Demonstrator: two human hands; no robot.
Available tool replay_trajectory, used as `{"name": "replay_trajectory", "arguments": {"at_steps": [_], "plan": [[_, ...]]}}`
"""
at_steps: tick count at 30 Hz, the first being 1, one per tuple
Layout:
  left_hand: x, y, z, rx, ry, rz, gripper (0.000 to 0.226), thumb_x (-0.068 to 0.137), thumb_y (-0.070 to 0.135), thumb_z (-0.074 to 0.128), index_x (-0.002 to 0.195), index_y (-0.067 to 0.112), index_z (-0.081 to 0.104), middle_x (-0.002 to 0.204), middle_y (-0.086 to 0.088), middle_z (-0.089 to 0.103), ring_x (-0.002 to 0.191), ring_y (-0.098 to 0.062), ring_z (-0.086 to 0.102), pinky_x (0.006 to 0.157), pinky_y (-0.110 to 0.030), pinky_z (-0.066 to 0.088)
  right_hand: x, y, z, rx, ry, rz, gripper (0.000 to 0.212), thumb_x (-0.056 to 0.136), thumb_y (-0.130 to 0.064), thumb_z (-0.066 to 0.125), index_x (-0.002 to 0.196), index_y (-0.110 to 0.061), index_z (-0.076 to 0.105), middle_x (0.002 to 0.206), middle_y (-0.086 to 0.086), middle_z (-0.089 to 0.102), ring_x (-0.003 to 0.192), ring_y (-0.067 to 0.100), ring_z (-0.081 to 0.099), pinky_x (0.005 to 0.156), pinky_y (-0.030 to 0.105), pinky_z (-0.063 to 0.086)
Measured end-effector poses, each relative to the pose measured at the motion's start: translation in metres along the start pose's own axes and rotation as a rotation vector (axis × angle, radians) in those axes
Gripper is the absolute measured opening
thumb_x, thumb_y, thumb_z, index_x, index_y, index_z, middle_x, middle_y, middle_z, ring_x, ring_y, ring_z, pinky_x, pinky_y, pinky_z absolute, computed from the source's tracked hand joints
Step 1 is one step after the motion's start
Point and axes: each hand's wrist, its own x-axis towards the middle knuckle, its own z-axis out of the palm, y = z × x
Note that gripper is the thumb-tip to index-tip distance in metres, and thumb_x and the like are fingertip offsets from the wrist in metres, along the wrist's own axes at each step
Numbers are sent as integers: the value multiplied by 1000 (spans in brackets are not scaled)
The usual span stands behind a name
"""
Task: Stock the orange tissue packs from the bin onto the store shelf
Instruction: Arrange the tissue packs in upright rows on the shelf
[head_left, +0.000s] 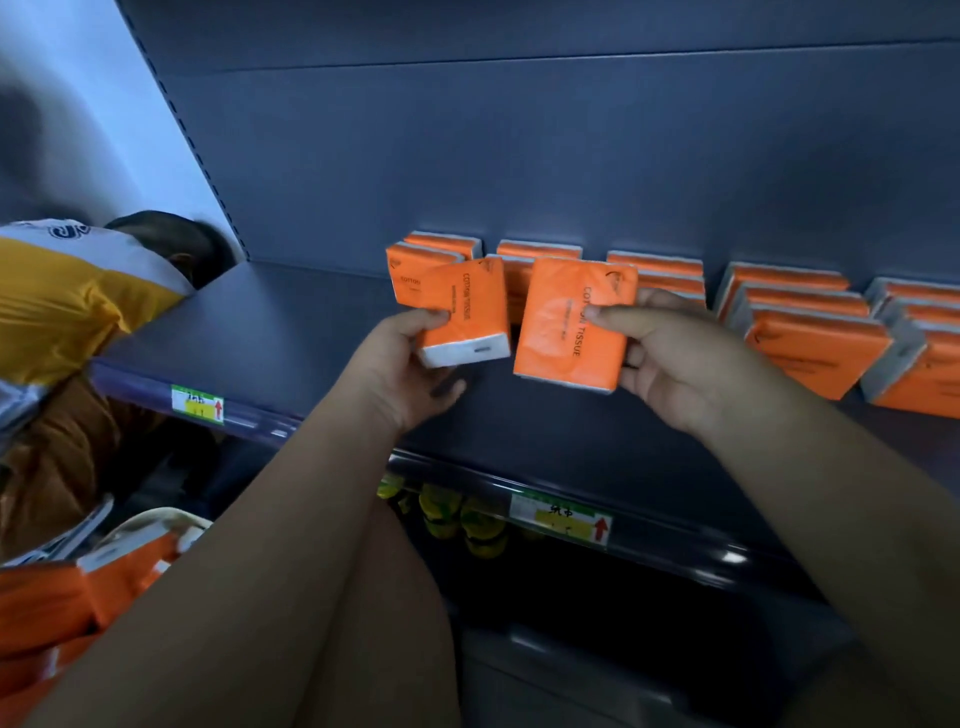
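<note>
Hands reach forward over a dark blue store shelf (291, 332), each one gripping an orange tissue pack. The left hand (410, 358) pinches the lower corner of a tilted left pack (465, 317), thumb on its front; the orange face reads "COTTON TISSUE" in dark letters running lengthwise, and a white end panel faces the camera. The right hand (670, 358) grips the right pack (574, 322) by its right edge, thumb pressed across the front, fingers behind; this one also reads "COTTON TISSUE", with a small logo in the top corner and smaller print too blurred to read. Both packs are held just above the shelf, side by side, near each other. Both forearms stretch up from the bottom of the view.

Behind them, stocked packs (800, 322) stand in rows against the shelf's back panel, orange with white edges. The shelf's front rail carries a price label (198, 404) in green and yellow with a red arrow pointing up; its writing is illegible. More orange packs (62, 597) lie at lower left, the bin itself unclear. A person's yellow and white sleeve (67, 291) shows at left.
</note>
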Motion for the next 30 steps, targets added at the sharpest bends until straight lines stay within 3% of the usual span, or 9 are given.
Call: {"name": "replay_trajectory", "arguments": {"at_steps": [3,6,9,11,15,18,22,30], "plan": [[8,2,-6,-1,46,-12,7,87,26,66,85,24,60,71,7,64,71,-13,51,66,-29,35,2,6,1,-13,-21,-80,31,91,-6,75,120,-16,71,108,5,80,100,19,77,83,39,63],[13,5,-12,-87,59,-7,11,88,25,67,95,18,61,76,2,61,70,-14,52,60,-25,38,7,11,1,-183,0,-160,36,85,-11,82,119,-19,72,108,1,80,100,18,77,92,43,60],[13,10,-18,-149,88,31,7,91,19,65,94,17,59,75,-2,60,72,-17,56,61,-25,47,16,3,9,-377,69,-306,41,80,-12,87,116,-21,68,102,-2,78,89,10,77,84,35,61],[15,15,-24,-173,129,57,7,92,16,63,98,15,60,87,-7,62,76,-21,64,64,-28,51,22,-2,19,-504,97,-409,45,79,-13,88,116,-22,65,97,-6,76,83,7,75,76,30,58],[26,28,-45,-215,210,117,51,84,14,70,133,15,59,106,-12,72,75,-26,78,60,-30,58,42,2,43,-865,112,-609,45,76,-16,88,115,-22,69,101,-9,71,92,13,68,82,29,53],[31,31,-51,-197,248,152,65,78,17,76,139,25,55,120,-7,74,89,-19,78,67,-32,54,66,11,61,-1236,86,-745,47,78,-18,85,122,-16,69,117,0,68,110,22,63,94,36,51],[43,34,-52,-211,307,220,60,82,13,77,135,25,52,119,-7,74,93,-21,75,76,-35,51,98,18,80,-1688,64,-786,37,85,-12,73,120,-12,64,119,8,59,112,34,58,83,40,53],[65,40,-63,-142,303,240,55,84,10,75,131,22,49,113,-7,76,89,-27,79,92,-40,53,125,23,92,-1926,236,-831,29,82,-13,72,110,-9,69,114,11,57,112,35,51,86,42,42]]}}
